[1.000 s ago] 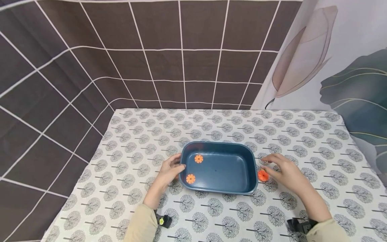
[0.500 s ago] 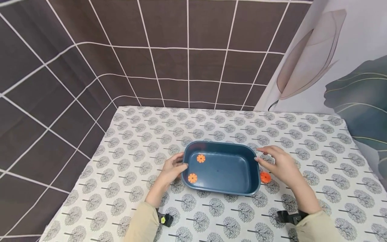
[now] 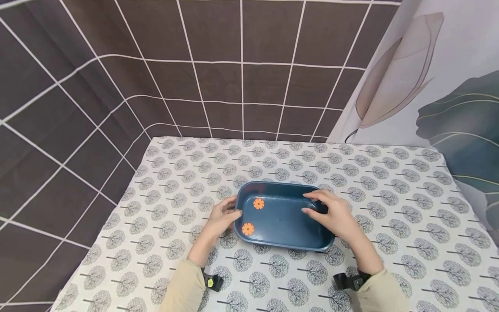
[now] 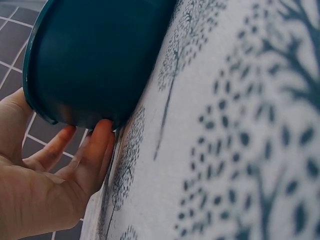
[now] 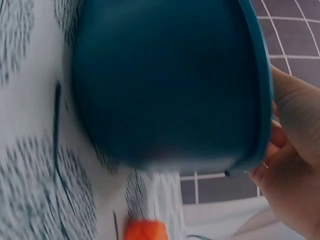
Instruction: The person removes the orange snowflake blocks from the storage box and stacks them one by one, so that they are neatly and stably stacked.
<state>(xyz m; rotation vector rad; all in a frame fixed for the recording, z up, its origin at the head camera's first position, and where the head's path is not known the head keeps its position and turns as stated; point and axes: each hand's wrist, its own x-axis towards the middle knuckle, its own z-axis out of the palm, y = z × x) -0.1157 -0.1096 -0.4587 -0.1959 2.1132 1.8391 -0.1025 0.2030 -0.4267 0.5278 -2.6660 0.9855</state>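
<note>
A dark blue rectangular plastic basin (image 3: 278, 227) stands on the table. Two orange flower-shaped discs lie on its floor at the left: the back disc (image 3: 258, 203) and the front disc (image 3: 247, 229). My left hand (image 3: 219, 220) grips the basin's left end, thumb at the rim and fingers against the outer wall, as the left wrist view also shows. Over the basin's right end, my right hand (image 3: 336, 216) reaches across the rim, thumb and fingers apart with nothing between them. Outside the basin, an orange piece (image 5: 145, 230) shows in the right wrist view; in the head view it is hidden.
A white cloth (image 3: 187, 173) printed with grey trees covers the table. Behind it hangs a brown curtain (image 3: 265, 82) with a white grid; a white curtain (image 3: 374, 125) with leaf prints hangs at the right. Each wrist wears a black strap mount.
My right hand has moved left from beside the basin to over its right end, covering the orange piece there in the head view. My left hand keeps its grip on the basin.
</note>
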